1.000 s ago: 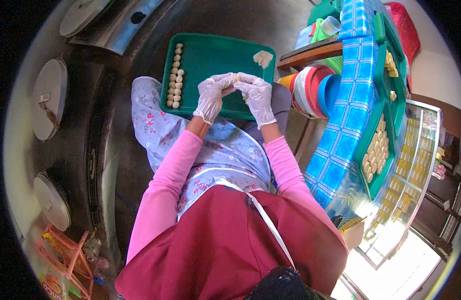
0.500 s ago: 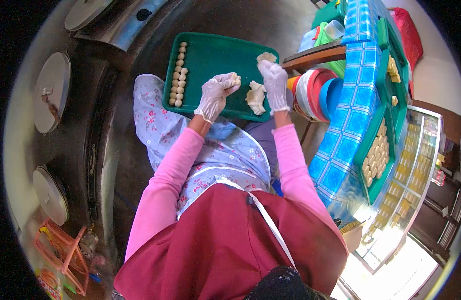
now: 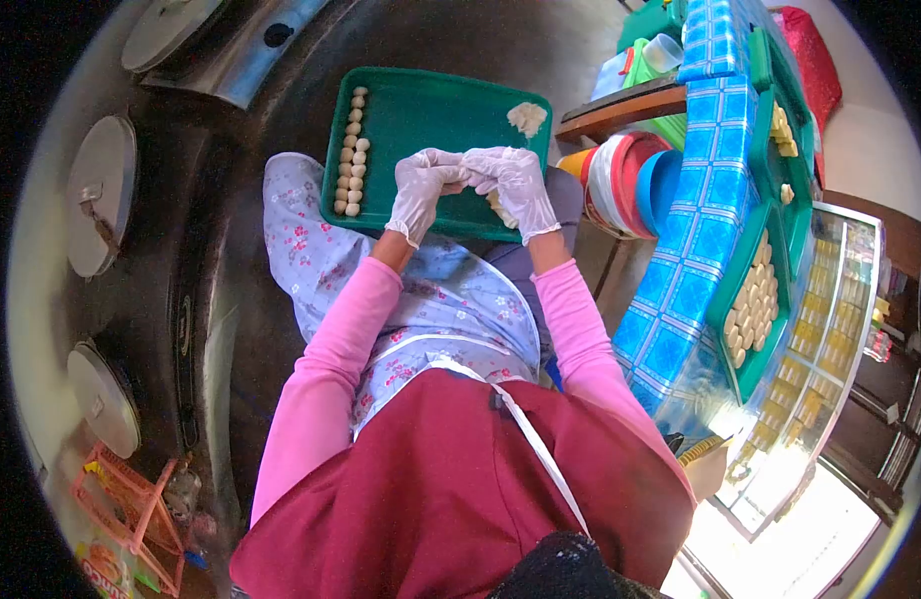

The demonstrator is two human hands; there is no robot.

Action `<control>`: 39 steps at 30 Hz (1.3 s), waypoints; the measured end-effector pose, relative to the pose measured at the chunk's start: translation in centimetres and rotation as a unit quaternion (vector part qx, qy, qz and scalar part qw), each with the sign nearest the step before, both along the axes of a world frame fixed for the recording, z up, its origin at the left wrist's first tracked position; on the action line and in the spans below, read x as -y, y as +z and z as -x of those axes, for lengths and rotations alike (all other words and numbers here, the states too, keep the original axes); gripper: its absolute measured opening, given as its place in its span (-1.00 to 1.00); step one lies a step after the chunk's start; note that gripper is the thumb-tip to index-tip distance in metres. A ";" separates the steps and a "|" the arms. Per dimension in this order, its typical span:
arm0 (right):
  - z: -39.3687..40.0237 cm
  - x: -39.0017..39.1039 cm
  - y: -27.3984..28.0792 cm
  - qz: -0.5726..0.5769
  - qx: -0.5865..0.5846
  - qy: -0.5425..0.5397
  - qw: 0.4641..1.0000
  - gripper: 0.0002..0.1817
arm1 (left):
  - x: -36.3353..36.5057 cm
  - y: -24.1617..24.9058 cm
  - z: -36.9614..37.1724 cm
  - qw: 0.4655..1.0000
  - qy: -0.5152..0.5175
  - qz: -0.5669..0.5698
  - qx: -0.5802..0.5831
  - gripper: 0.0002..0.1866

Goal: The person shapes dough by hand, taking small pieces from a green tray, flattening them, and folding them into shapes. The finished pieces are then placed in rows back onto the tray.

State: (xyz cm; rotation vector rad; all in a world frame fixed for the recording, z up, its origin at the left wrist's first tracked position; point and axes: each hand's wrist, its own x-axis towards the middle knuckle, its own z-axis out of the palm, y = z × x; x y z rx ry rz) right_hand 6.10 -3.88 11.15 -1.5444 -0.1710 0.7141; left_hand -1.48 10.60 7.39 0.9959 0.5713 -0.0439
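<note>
My left hand (image 3: pixel 425 190) and my right hand (image 3: pixel 512 188), both in thin whitish gloves, meet above the green tray (image 3: pixel 430 95). Their fingers are pinched together around a small piece of dough, which the gloves almost entirely hide. Along the tray's left side lie two rows of small pale dough balls (image 3: pixel 356 157). A larger lump of dough (image 3: pixel 498 212) shows only partly from behind my right hand. Near the tray's upper right corner sits a crumbly pale heap (image 3: pixel 526 119).
At right, a blue checkered cloth (image 3: pixel 680 240) covers a table bearing green trays, one holding many pale round pieces (image 3: pixel 752 299). Stacked tubs (image 3: pixel 630 185) stand beside the tray. Round lids (image 3: pixel 103 195) line the left. An orange rack (image 3: pixel 131 509) is at lower left.
My right hand has left the crumbly heap and come left and down to my left hand. The dough piece visible in my left fingers is now covered.
</note>
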 end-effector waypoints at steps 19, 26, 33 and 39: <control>3.5 -2.3 -3.6 0.076 0.225 -0.175 0.956 -0.88 | 5.5 1.3 1.6 0.967 0.244 0.007 0.073 -0.59; 1.0 -0.3 -2.0 -0.058 -0.060 -0.083 0.993 -0.78 | 1.3 1.1 1.7 0.993 0.117 0.007 -0.014 -0.69; 1.8 -2.1 -0.4 0.076 0.215 0.022 0.973 -0.86 | 0.0 -0.1 1.2 0.984 0.107 0.142 0.017 -0.78; 2.4 -5.1 -2.9 -0.039 0.067 -0.049 0.996 -0.79 | 2.2 0.9 1.8 0.904 0.192 -0.375 0.075 -0.67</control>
